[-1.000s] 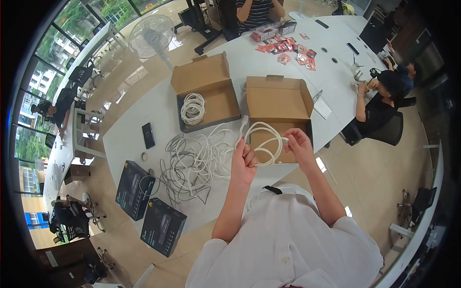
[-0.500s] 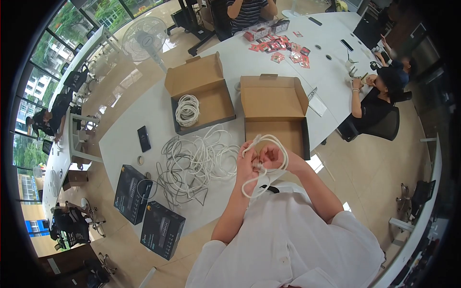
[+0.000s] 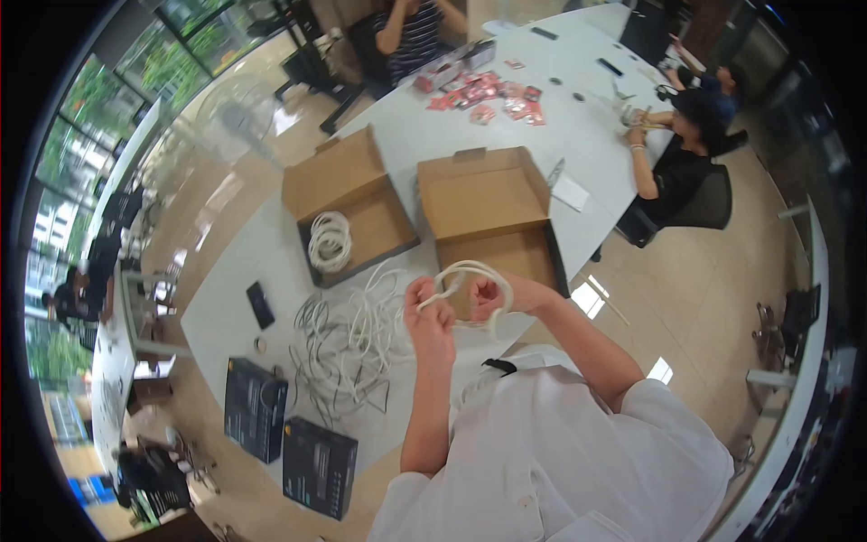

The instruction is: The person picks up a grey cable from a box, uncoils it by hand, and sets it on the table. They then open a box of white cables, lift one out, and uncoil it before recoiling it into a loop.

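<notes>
My left hand (image 3: 432, 318) has its fingers closed on a white cable (image 3: 473, 265). Close beside it, my right hand (image 3: 490, 298) is curled around the same cable, which arches in a loose loop over both hands. Both hands are held above the table's near edge, in front of an open cardboard box (image 3: 488, 213). Left of my hands lies a tangled pile of white and grey cables (image 3: 350, 348). A coiled white cable (image 3: 330, 242) rests in the left part of another open cardboard box (image 3: 386, 217). Motion blurs the cable ends.
A phone (image 3: 260, 304) and a small tape roll (image 3: 260, 344) lie on the white table (image 3: 221, 307). Two dark printed boxes (image 3: 256, 409) (image 3: 319, 467) stand at its near left edge. Red packets (image 3: 479, 90) are spread farther back. People sit along the far and right sides.
Both hands have moved slightly left and the left one has turned more upright. The cable loop now arches higher, with less hanging below. The camera view has shifted.
</notes>
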`<state>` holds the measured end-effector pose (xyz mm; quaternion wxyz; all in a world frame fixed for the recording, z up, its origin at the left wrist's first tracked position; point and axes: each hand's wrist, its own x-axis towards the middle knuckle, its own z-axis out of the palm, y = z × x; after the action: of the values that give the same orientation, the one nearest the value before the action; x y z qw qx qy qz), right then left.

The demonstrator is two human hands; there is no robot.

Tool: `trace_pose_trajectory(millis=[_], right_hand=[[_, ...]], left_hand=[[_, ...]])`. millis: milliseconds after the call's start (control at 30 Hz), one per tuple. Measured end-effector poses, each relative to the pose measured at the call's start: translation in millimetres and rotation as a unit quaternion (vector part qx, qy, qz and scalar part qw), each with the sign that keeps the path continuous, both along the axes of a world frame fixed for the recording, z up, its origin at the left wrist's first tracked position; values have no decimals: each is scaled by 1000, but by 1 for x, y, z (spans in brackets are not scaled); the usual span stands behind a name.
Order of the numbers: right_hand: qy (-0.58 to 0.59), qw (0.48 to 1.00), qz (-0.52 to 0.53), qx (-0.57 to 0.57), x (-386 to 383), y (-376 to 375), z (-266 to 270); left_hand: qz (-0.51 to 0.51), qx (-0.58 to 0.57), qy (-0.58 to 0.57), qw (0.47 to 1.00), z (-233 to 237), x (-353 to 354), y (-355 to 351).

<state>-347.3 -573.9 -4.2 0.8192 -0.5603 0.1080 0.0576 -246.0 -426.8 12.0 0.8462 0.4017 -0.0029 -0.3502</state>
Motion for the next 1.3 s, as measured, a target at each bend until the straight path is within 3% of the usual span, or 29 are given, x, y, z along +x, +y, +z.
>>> trace_pose_trajectory(millis=[100, 167, 433, 533, 633, 733, 833, 933, 1033, 1133, 1233, 1300], right_hand=[[-10, 995, -100, 9, -8, -7, 1], [-47, 993, -103, 24, -15, -12, -8], [-61, 983, -166, -53, -18, 4, 9], [-75, 970, -230, 19, -14, 6, 11], [-102, 961, -253, -45, -18, 3, 29], [-43, 971, -189, -143, -23, -7, 30], [-34, 976, -143, -163, -27, -5, 35], [-52, 943, -169, -284, -28, 5, 31], [93, 925, -83, -360, -27, 3, 44], [63, 912, -130, -385, -26, 9, 38], [-25, 865, -233, -444, -23, 13, 35], [8, 848, -256, -464, -24, 14, 44]], left_hand=[[22, -16, -31, 999, 1, 12, 0], [57, -12, 18, 998, -1, 25, 5], [61, -52, 9, 997, 8, 21, -4], [31, -45, 5, 998, 9, 3, -16], [-9, -29, -19, 999, 12, -18, -23], [-10, -22, -54, 998, 10, -24, -23], [-4, -11, -76, 997, 4, -20, -19], [8, -14, -91, 996, 2, -13, -16], [34, -16, -90, 995, 7, -6, -15], [50, -12, -109, 993, 10, -2, -18], [45, 0, -129, 991, 10, -6, -15], [37, -3, -130, 991, 9, -11, -14]])
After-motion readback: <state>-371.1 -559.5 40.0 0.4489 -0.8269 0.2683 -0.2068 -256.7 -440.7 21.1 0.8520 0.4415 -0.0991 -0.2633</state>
